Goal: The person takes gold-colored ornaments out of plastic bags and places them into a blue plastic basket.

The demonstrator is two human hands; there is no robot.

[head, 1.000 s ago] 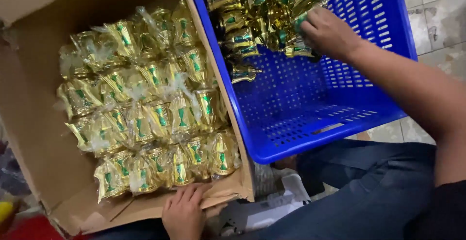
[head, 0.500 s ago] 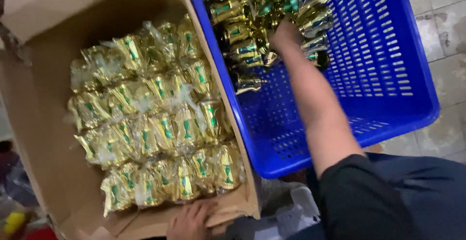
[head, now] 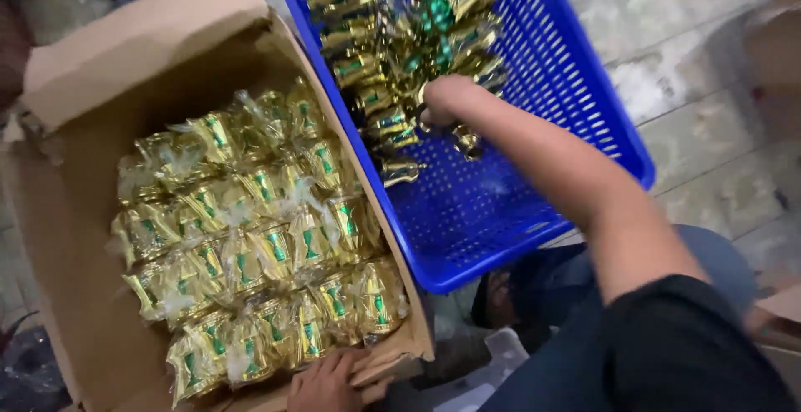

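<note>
A blue plastic basket (head: 576, 87) holds a loose pile of gold and green wrapped packets (head: 400, 45). My right hand (head: 442, 99) reaches into that pile with its fingers curled among the packets; the grip itself is hidden. To the left stands a cardboard box (head: 100, 87) filled with neat rows of the same gold packets (head: 259, 245). My left hand (head: 329, 383) rests on the box's near edge and grips the flap there.
Pale floor tiles (head: 692, 62) lie to the right of the basket. My knees in dark trousers (head: 567, 295) are under the basket's near corner. Dark clutter sits at the far left edge.
My right hand has moved from the basket's upper right to the left, deeper into the pile of packets. The view has shifted right. My left hand stays on the box edge.
</note>
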